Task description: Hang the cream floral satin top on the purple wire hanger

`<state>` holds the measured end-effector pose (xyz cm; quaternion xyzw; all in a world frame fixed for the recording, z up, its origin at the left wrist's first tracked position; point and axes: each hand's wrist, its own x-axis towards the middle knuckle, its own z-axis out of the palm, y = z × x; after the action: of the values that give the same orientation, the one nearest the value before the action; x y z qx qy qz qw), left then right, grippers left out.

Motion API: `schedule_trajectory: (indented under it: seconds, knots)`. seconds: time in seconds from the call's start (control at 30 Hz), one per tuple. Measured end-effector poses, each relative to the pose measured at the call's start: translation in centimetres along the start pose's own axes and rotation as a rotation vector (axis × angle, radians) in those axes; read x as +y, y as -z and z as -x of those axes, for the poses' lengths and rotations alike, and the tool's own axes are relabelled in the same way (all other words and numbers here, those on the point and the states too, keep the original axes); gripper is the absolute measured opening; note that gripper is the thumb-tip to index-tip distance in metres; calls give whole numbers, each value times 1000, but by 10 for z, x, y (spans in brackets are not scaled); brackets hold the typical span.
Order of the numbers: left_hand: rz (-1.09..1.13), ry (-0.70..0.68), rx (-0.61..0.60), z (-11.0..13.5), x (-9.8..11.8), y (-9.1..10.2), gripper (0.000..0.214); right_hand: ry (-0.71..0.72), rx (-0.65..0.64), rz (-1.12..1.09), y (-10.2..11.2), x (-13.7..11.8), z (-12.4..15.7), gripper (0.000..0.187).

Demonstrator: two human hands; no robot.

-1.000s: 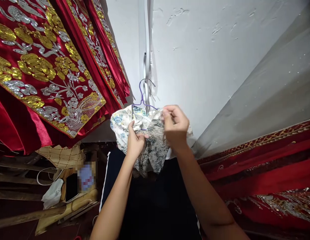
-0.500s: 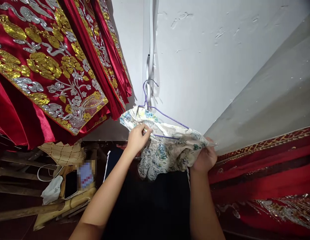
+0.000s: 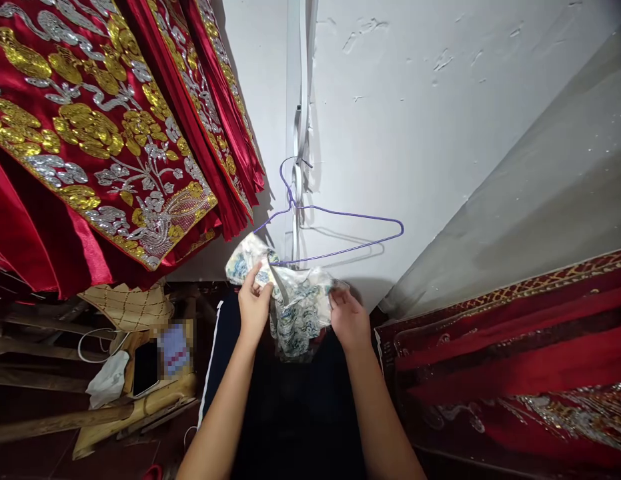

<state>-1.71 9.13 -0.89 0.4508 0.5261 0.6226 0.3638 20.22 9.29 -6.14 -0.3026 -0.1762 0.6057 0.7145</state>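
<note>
A purple wire hanger (image 3: 350, 215) hangs by its hook at the white vertical cable or strip on the wall. Its right arm is bare, and its left end is inside a small floral garment (image 3: 300, 310), white with blue and green print. My left hand (image 3: 254, 300) pinches the garment near its left shoulder, just below the hanger. My right hand (image 3: 349, 319) grips the garment's right edge, below and apart from the hanger's bare arm. The lower part of the garment hangs bunched between both hands.
Red garments with gold and silver sequins (image 3: 90, 127) hang at left. More red embroidered cloth (image 3: 515, 360) lies at right beside a grey sheet (image 3: 550, 180). A bamboo chair (image 3: 135, 407) at lower left bears a phone (image 3: 146, 367) and a white crumpled bag (image 3: 109, 379).
The garment's right side has come off the hanger's right arm. My right hand has moved left and inward with it; my left hand has shifted slightly left and down.
</note>
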Motion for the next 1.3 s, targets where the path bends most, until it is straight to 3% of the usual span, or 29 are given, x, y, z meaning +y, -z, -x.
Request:
schedule_trajectory:
  seconds: [0.13, 0.23, 0.3, 0.37, 0.43, 0.6, 0.73, 0.8, 0.9, 0.97, 1.0, 1.07, 1.13, 1.2, 1.3]
  knots:
    - [142, 95, 102, 18, -16, 14, 83, -42, -43, 262, -25, 0, 14, 48]
    - [225, 257, 165, 21, -23, 23, 94, 9, -87, 545, -34, 5, 23, 71]
    - [295, 379, 187, 25, -25, 26, 93, 54, -118, 679, -37, 11, 28, 72]
    - [359, 420, 169, 32, -22, 22, 89, 62, -159, 774, -41, 17, 32, 60]
    - [407, 379, 81, 43, -14, 13, 85, -16, -219, 824, -47, 20, 36, 52]
    - [368, 233, -330, 74, 24, -13, 79, -402, -502, 644, -70, 13, 45, 68]
    - [40, 8, -602, 86, 51, -14, 71, -587, -468, 469, -86, -5, 42, 62]
    - [-50, -146, -563, 84, 57, -7, 60, -491, -461, 473, -96, -17, 37, 53]
    - [-125, -352, -271, 69, 62, 4, 44, -286, -471, 555, -116, -39, 32, 35]
    - [-176, -424, -173, 53, 65, 11, 44, -304, -542, 628, -130, -53, 34, 31]
    - [-186, -430, -222, 45, 66, 14, 44, -362, -620, 669, -135, -60, 36, 31]
    - [-187, -393, -473, 29, 67, 19, 42, -456, -824, 768, -143, -74, 40, 29]
    - [-246, -336, -751, 18, 63, 23, 48, -407, -966, 894, -144, -88, 42, 24]
    - [-379, -311, -927, 12, 54, 28, 52, -160, -870, 979, -140, -104, 40, 17]
    - [-551, -324, -965, 5, 42, 42, 45, 314, -396, 857, -132, -125, 31, 14]
